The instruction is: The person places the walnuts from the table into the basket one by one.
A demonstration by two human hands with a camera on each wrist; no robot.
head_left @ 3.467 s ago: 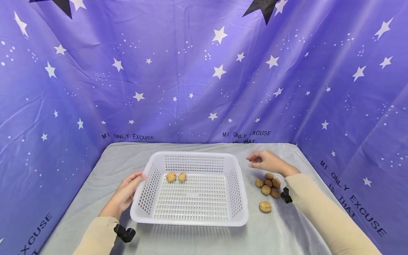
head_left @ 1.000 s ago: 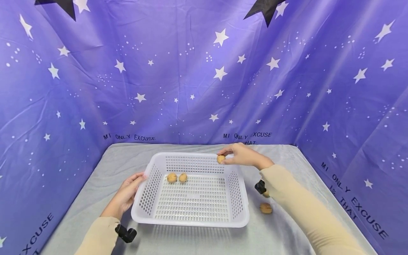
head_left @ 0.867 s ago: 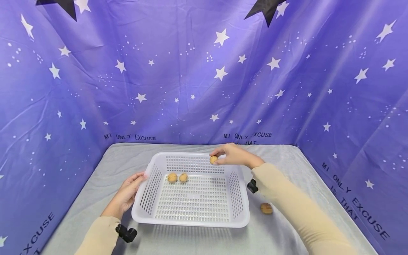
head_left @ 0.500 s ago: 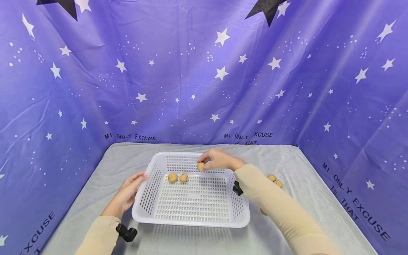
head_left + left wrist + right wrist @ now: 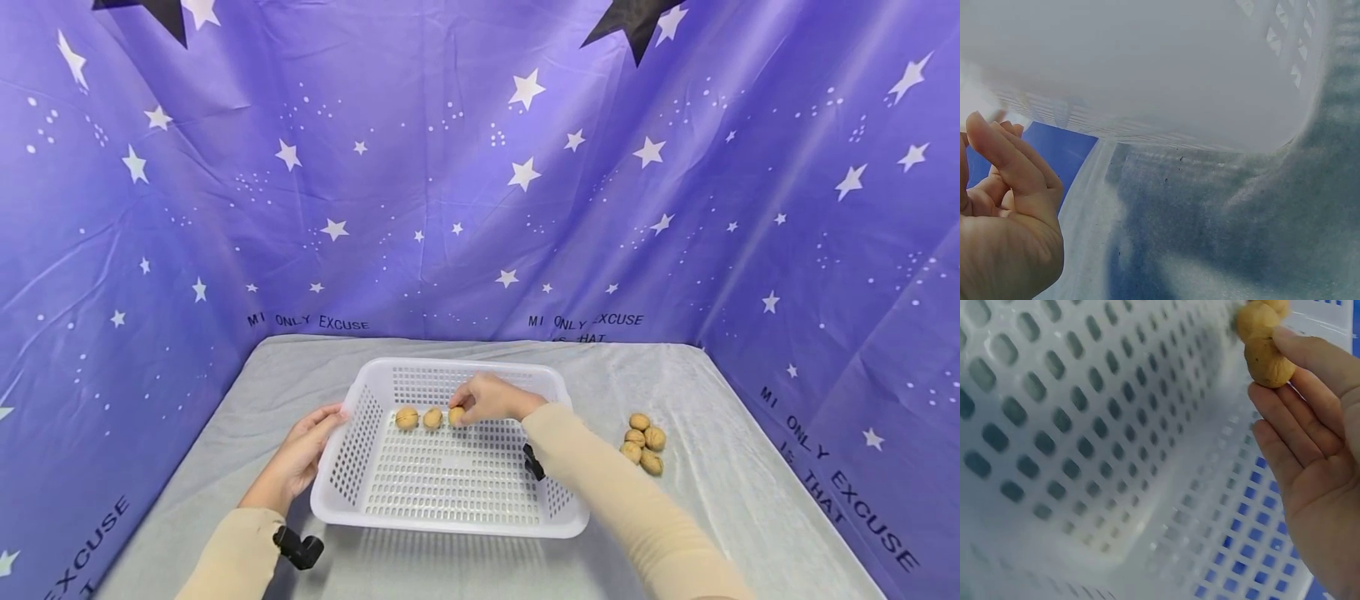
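Observation:
A white plastic basket [image 5: 450,530] with slotted walls stands on the grey cloth. My left hand [image 5: 302,450] grips its left rim; in the left wrist view the fingers [image 5: 1016,162] curl beside the basket wall. Inside the basket, my right hand [image 5: 491,398] pinches a walnut [image 5: 456,416] between thumb and fingertips, low near the far wall. Two more walnuts lie just left of it in a row, a larger walnut [image 5: 407,418] and a smaller walnut [image 5: 432,418]. From the right wrist, the pinched walnut [image 5: 1268,362] lines up with the others behind it.
Several walnuts [image 5: 654,438] lie clustered on the grey cloth [image 5: 720,500] right of the basket, near my right sleeve [image 5: 622,500], which hides part of the cloth and the basket's right side. Purple star-printed curtains [image 5: 450,208] enclose the back and sides.
My right hand came from the cluster with a walnut, passed over the basket's far right rim and moved left and down beside the two walnuts. My left hand stayed on the rim.

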